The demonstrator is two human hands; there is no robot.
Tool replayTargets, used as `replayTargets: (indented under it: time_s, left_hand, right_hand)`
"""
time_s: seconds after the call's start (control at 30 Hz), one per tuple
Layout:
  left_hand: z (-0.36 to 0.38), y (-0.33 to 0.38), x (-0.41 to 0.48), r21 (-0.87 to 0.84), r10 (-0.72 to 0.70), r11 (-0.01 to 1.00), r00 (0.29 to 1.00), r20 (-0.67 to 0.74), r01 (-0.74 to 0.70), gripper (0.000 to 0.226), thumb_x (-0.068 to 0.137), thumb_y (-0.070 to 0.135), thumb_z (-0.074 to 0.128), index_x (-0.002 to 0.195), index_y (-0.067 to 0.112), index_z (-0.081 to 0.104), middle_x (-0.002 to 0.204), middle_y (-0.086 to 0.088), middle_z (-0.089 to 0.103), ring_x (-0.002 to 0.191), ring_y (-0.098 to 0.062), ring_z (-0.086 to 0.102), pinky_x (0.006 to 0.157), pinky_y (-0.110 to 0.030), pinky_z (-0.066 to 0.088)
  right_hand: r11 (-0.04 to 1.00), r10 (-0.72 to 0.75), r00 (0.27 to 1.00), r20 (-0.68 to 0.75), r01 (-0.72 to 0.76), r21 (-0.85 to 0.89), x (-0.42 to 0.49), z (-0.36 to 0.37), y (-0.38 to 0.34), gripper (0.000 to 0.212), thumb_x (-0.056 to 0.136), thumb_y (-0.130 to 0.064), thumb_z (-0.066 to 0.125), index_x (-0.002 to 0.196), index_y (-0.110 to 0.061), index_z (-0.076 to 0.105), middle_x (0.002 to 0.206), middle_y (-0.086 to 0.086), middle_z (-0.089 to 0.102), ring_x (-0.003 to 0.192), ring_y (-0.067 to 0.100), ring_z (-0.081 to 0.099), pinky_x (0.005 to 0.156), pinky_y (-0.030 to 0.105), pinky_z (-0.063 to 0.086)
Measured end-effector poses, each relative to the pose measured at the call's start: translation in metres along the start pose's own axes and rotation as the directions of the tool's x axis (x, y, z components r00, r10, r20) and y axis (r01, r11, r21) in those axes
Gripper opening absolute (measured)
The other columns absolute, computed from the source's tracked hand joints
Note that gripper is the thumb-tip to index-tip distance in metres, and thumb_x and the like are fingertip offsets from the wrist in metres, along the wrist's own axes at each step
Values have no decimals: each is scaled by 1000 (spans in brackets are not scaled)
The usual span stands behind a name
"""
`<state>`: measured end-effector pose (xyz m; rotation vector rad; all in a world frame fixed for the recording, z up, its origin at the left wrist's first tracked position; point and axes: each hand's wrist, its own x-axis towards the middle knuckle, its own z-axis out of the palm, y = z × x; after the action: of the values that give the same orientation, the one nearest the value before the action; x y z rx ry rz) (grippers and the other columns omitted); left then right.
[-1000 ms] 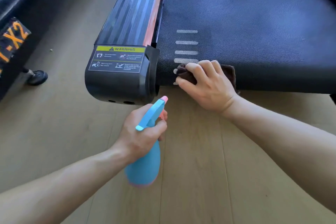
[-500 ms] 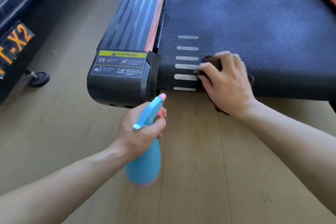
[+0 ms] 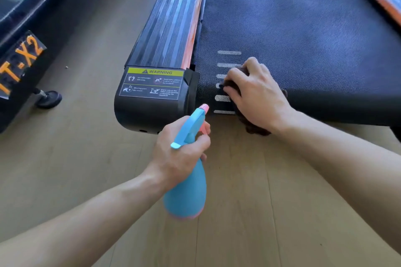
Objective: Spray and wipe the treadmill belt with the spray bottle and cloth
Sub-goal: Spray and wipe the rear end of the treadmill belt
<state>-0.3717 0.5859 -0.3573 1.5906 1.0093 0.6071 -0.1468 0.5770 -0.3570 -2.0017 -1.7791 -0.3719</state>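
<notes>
A dark cloth is pressed onto the treadmill belt at its near edge, by the left corner, gripped under the curled fingers of the right hand. A blue spray bottle is held by the neck in the closed fingers of the left hand, just off that edge.

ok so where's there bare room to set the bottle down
Bare wooden floor lies right of the spray bottle, below the belt end. More lies between the end cap and the neighbouring machine's foot. Crowded: the belt corner, where the right hand grips the cloth, close to the left hand.
</notes>
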Motion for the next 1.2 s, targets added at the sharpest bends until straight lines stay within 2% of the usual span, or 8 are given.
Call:
replayTargets:
  time_s: [0.1,0.2,0.27,0.37,0.57,0.8,1.0,1.2]
  left_hand:
    - [1,1,0,2,-9,1000,1000,6,9,16,76,23,64,86,13,72,97,3,74,59,-23,72,70,-53,63]
    - [1,5,2,-9,-13,1000,1000,-4,13,14,75,23,64,84,14,71,96,3,75,63,-23,72,71,-55,64]
    - [-2,6,0,-13,-11,1000,1000,-11,11,13,75,22,64,82,13,70,97,4,75,70,-25,73,70,-54,64]
    - [-3,0,-5,16,-33,999,999,-6,33,16,75,24,64,84,12,71,102,8,75,75,-24,75,71,-55,64]
    - [8,-11,-18,70,-105,992,994,-14,105,16,73,26,63,82,14,69,105,14,73,81,-21,76,73,-56,63]
    - [17,-5,-25,102,-167,979,983,-77,174,19,72,32,62,85,20,69,101,11,74,70,-16,75,80,-53,64]
    - [18,-1,-28,159,-203,961,969,-139,225,18,79,34,64,90,21,69,76,7,68,60,-14,74,83,-45,63]
    - [12,-3,-37,166,-183,966,976,-114,200,23,72,35,62,88,21,70,85,2,72,60,-14,71,80,-51,64]
  right_hand:
    - [999,41,999,2,-41,18,38,10,-11,29,98,-37,60,117,-15,62,115,18,49,105,41,52,91,55,50]
    - [997,72,994,-83,-70,21,30,17,-18,24,97,-34,60,111,-15,66,111,18,52,97,39,54,85,50,50]
    - [1000,-14,989,-149,14,-5,-9,15,-18,18,97,-28,62,104,-14,69,106,19,55,89,38,53,80,49,50]
    - [988,-140,988,-65,135,-72,-71,14,0,13,96,-22,65,101,-11,69,103,20,53,84,37,52,72,50,52]
    - [999,15,1000,-25,-14,42,-129,-8,7,18,87,-15,78,104,-11,72,104,16,54,87,38,54,76,47,55]
    - [956,115,993,-32,-102,277,-129,-17,-20,22,96,-33,60,108,-16,70,107,10,49,94,33,55,80,40,52]
    - [929,158,985,-62,-127,349,-118,-16,-27,21,96,-31,61,110,-16,66,111,6,47,98,29,55,85,37,51]
    - [943,150,974,-170,-90,320,-85,-7,-26,22,97,-29,61,112,-13,67,112,13,50,101,32,54,91,39,48]
